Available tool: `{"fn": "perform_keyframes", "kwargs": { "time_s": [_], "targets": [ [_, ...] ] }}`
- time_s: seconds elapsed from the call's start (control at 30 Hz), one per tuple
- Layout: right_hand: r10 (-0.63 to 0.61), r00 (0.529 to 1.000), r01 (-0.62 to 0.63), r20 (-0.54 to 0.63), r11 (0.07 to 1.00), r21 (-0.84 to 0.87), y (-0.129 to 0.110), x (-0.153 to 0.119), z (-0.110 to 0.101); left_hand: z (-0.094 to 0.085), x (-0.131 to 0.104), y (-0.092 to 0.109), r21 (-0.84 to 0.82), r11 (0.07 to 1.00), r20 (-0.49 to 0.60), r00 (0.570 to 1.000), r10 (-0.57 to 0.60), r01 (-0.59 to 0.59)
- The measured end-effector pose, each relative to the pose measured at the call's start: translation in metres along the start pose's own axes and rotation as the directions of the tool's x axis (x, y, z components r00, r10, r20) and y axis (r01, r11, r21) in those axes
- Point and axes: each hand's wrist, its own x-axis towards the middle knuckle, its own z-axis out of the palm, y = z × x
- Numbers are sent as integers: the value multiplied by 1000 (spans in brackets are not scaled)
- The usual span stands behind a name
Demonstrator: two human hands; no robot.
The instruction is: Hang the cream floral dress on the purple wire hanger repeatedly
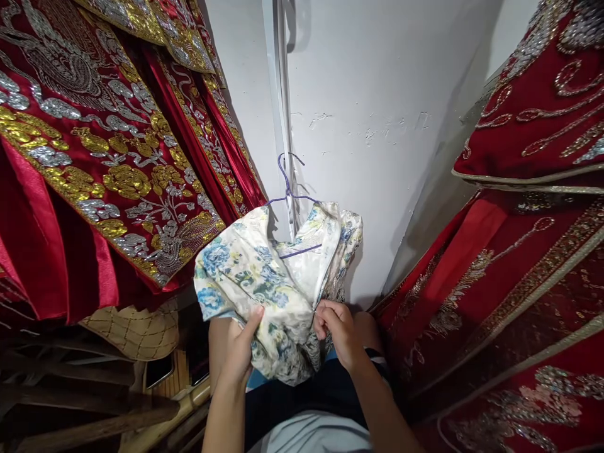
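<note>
A short-sleeved floral dress [268, 283], off-white with blue and yellow-green flowers, hangs on a thin purple hanger [287, 194]. It is bunched over my lap, its opening spread apart so the pale lining [302, 270] shows. My left hand [243, 343] grips the dress on its left side, thumb on top and fingers beneath the cloth. At the lower end of the opening, where the two edges meet, my right hand [335, 324] is closed in a pinch. What looks like a zipper runs down to those fingertips; its pull is mostly hidden.
Red costumes with gold and silver sequins [127, 182] hang at left, and more beaded red garments [533, 145] at right. Behind the hanger is a white wall [358, 94] with a narrow vertical strip [282, 94]. Wooden poles [94, 421] and a phone-like dark object [159, 371] lie lower left.
</note>
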Motion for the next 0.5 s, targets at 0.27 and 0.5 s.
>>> {"fn": "perform_keyframes", "kwargs": {
  "time_s": [0.27,0.5],
  "targets": [
    [40,997,-31,70,992,-120,2,-4,1,5,-7,-18,352,721,-360,625,693,-597],
    [98,984,-82,149,991,-107,-3,-4,18,38,-21,-40,276,872,187,913,364,-404]
  ]
}}
